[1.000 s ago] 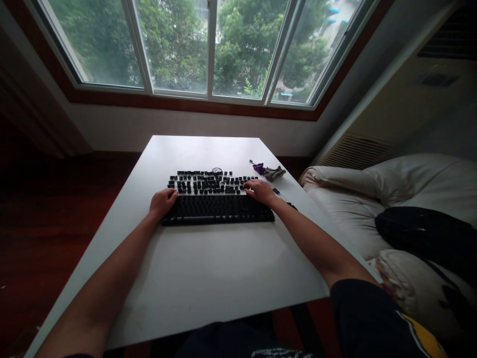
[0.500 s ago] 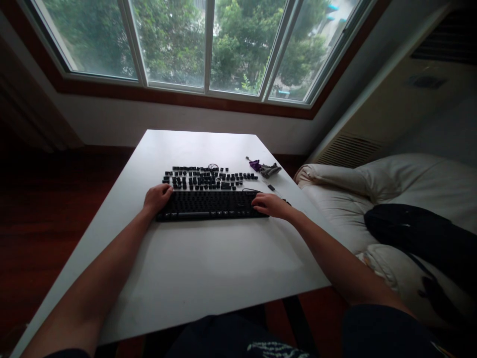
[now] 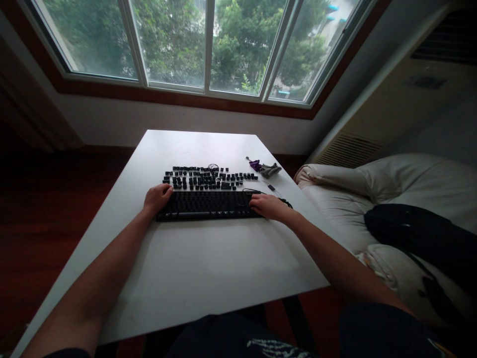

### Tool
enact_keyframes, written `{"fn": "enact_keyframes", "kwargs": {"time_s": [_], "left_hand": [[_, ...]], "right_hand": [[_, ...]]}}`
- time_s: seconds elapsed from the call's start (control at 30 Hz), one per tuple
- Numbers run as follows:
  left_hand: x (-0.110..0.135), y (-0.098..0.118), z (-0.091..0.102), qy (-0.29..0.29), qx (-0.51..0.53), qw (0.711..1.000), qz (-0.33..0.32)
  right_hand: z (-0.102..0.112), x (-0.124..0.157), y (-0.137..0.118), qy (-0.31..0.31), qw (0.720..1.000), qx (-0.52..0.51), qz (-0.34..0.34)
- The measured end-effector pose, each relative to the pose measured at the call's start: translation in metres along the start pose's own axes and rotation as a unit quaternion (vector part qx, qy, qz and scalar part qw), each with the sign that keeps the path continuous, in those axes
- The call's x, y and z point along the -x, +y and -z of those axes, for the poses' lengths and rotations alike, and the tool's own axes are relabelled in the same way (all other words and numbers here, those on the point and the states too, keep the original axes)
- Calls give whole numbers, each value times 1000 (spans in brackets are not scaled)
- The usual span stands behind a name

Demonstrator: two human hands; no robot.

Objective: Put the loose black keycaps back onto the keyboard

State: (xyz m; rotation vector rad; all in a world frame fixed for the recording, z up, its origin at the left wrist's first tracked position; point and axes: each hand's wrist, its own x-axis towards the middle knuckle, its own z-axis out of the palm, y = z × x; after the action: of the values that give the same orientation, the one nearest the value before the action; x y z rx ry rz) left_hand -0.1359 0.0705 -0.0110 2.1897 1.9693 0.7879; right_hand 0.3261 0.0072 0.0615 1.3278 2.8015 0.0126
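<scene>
On the matte white table [image 3: 208, 258], a flat black rectangular keyboard [image 3: 208, 205], long axis left-to-right, is touched at both ends: left hand [image 3: 157, 197] fingers curled over its corner, right hand [image 3: 266, 206] fingers laid together.

A white rectangular desk [image 3: 208, 268] stands under the window, its near half bare. A black keyboard [image 3: 208, 204] lies flat on it, past the middle, its long side parallel to the near edge. Just behind the keyboard, loose black keycaps [image 3: 208, 179] lie in several uneven rows directly on the desk top, close together but apart from the keyboard. A thin dark cable [image 3: 286, 202] shows at the keyboard's right end. Near the far right edge lie a small purple item [image 3: 255, 164] and a grey bundle [image 3: 271, 170] touching it; what they are is too small to tell. A tiny dark piece [image 3: 271, 188] lies between them and the keyboard.
</scene>
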Motion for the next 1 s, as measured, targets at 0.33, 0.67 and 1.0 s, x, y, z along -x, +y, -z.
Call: {"fn": "enact_keyframes", "kwargs": {"time_s": [0.33, 0.67, 1.0], "left_hand": [[1, -3, 1, 0, -1, 1000, -9], [1, -4, 0, 4, 8, 1000, -11], [3, -5, 1, 4, 10, 1000, -10]], "right_hand": [[-12, 3, 7, 25, 997, -68, -20], [-21, 10, 6, 61, 996, -66, -25], [-19, 9, -5, 64, 997, -36, -38]]}}
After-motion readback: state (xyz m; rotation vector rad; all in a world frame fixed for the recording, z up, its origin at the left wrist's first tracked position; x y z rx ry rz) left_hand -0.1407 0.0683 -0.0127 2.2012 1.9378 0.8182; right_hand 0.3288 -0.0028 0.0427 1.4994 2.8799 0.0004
